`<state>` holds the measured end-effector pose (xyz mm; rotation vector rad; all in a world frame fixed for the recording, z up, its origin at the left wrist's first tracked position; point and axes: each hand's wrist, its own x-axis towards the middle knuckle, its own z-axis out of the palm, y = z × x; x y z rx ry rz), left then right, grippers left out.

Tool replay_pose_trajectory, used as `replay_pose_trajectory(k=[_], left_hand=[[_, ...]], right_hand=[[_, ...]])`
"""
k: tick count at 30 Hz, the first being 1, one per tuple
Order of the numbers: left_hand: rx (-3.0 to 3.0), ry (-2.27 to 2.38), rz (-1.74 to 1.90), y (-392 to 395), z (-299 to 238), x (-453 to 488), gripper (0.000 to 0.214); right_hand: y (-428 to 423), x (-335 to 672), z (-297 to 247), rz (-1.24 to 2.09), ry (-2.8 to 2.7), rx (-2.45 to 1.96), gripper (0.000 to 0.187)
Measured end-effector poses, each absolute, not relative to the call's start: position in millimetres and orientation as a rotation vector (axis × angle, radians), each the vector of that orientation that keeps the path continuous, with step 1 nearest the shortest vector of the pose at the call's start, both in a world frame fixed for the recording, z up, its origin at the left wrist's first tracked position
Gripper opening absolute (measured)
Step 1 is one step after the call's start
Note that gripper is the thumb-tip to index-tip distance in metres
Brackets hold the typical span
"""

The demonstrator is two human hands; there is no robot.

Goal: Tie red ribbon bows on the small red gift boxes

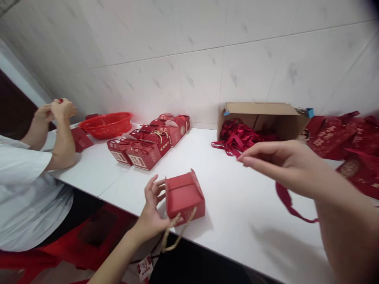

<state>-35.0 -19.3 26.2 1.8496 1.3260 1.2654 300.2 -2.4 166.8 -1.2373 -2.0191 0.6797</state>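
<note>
A small red gift box (182, 195) sits near the table's front edge, its gold cord handle (177, 236) hanging over that edge. My left hand (155, 209) grips the box's left side, fingers curled behind it and thumb at the front. Raised over the table to the right, my right hand (278, 165) has thumb and forefinger pinched together. From beneath it hangs a dark red ribbon (287, 201); the part inside the fingers is hidden. Just past the fingertips, a heap of red ribbons (239, 134) spills out of an open cardboard box (260, 108).
Several finished-looking red gift boxes (145, 152) stand in rows at the back. Left of them are a red plastic basin (108, 125) and a person in a white top (26, 185), hands raised. Red printed bags (331, 136) crowd the right side. A tiled wall (201, 71) bounds the table.
</note>
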Motion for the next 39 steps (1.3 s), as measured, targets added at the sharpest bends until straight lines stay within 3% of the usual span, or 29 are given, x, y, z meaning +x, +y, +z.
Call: replay_pose_trajectory(k=[8, 22, 34, 39], left_hand=[[2.022, 1.043, 1.016, -15.1, 33.0, 23.6, 0.097], [1.919, 0.87, 0.905, 1.4, 30.2, 9.8, 0.091], [1.867, 0.956, 0.836, 1.1, 30.6, 10.4, 0.094], [1.845, 0.997, 0.783, 0.1, 29.6, 11.0, 0.109]], right_hand=[[25.3, 298.2, 155.8, 1.176, -2.237, -1.127, 0.023], [35.0, 305.7, 148.3, 1.54, -2.28, -0.766, 0.023], [36.7, 307.0, 146.9, 1.492, -2.317, -0.813, 0.023], [37.6, 303.0, 145.1, 1.562, -2.26, -0.796, 0.02]])
